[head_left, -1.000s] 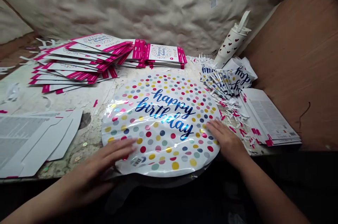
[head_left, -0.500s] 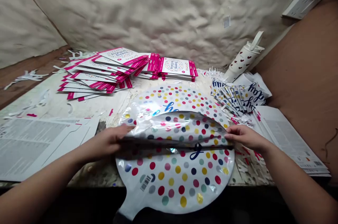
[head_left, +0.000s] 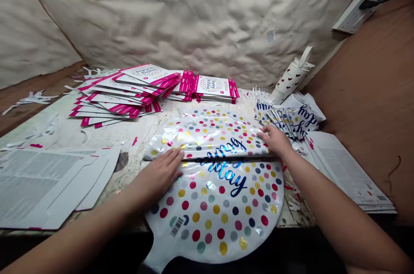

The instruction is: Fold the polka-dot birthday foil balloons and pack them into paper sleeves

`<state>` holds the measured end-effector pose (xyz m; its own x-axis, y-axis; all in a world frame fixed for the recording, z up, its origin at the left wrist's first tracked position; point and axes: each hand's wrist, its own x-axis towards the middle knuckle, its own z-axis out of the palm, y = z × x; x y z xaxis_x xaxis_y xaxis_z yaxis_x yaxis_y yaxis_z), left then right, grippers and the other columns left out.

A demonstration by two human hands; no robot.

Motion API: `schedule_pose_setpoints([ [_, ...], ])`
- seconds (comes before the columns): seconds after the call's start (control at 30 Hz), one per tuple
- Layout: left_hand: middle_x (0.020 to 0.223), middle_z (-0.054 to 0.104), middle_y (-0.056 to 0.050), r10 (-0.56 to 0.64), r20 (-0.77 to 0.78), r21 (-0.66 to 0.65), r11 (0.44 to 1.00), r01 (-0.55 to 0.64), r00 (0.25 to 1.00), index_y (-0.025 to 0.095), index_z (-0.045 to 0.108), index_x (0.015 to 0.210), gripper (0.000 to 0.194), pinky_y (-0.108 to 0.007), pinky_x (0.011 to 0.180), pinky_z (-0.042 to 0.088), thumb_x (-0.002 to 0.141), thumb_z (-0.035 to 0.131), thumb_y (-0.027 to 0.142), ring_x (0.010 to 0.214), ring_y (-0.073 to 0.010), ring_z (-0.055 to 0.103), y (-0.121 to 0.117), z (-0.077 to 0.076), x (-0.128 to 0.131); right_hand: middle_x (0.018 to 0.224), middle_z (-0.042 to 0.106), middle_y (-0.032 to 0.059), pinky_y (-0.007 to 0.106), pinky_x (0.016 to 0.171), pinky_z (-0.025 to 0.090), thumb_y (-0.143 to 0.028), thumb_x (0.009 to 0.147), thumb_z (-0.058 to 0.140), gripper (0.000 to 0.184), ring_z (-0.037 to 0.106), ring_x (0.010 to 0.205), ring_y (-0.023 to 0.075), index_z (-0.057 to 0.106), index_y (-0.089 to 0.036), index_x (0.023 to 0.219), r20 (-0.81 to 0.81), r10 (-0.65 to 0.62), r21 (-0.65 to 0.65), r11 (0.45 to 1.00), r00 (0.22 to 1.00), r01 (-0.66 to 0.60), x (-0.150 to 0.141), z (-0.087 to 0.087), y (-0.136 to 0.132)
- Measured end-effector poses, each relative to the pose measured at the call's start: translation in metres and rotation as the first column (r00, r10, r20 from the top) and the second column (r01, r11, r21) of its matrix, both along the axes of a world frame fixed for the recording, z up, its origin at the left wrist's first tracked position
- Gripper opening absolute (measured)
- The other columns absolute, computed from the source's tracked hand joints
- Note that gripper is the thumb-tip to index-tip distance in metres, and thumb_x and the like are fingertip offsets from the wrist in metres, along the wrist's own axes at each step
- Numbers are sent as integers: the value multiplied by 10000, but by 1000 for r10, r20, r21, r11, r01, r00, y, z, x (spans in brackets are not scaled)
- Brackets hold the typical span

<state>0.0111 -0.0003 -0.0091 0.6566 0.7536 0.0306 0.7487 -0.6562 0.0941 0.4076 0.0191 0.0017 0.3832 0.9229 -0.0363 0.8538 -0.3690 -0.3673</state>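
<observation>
Silver foil polka-dot balloon (head_left: 215, 209), top half folded over, bottom half flat; left hand (head_left: 158, 175) and right hand (head_left: 274, 140) press the crease (head_left: 207, 157), grip wide open.

Lighting: even, soft, moderately bright, source not visible. Glare: white highlights across the creased, round, dotted silver foil balloon (head_left: 207, 136) at centre. Shadow: deep black band along 6 o'clock, below the pale scuffed worktop (head_left: 97, 136). Distortion: wide-angle bowing at the edges, strongest on the crinkled cream wall sheeting (head_left: 181, 20) toward 10 o'clock. Focus: acceptably sharp throughout.
</observation>
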Motion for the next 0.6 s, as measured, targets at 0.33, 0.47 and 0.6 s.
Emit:
schedule_pose_setpoints([
  [0.33,1487,185,-146,213,-89,-14,976,-216,973,371,314,1362,592,-632,951,225,821,386,601,1301,-496,168,-11,-20,-13,1511,108,101,463,1117,66,-615,838,325,777,63,1388,246,169,-140,1433,-119,814,-33,569,568,-822,-183,-8,-47],
  [0.47,1470,223,-160,209,-119,-26,977,-213,971,372,301,1367,601,-620,937,260,820,367,613,1293,-501,188,-9,-17,-15,1492,180,128,503,1095,137,-569,860,324,732,181,1364,280,200,-122,1427,21,469,-147,875,883,-461,-89,-23,-82],
  [0.6,1466,237,-176,193,-84,14,981,-193,978,248,314,1390,659,-624,995,181,834,336,602,1329,-447,140,-11,-6,18,1408,347,210,536,1062,200,-415,911,284,600,289,1316,330,306,-49,1385,312,137,-28,990,940,-135,-15,-24,-126],
])
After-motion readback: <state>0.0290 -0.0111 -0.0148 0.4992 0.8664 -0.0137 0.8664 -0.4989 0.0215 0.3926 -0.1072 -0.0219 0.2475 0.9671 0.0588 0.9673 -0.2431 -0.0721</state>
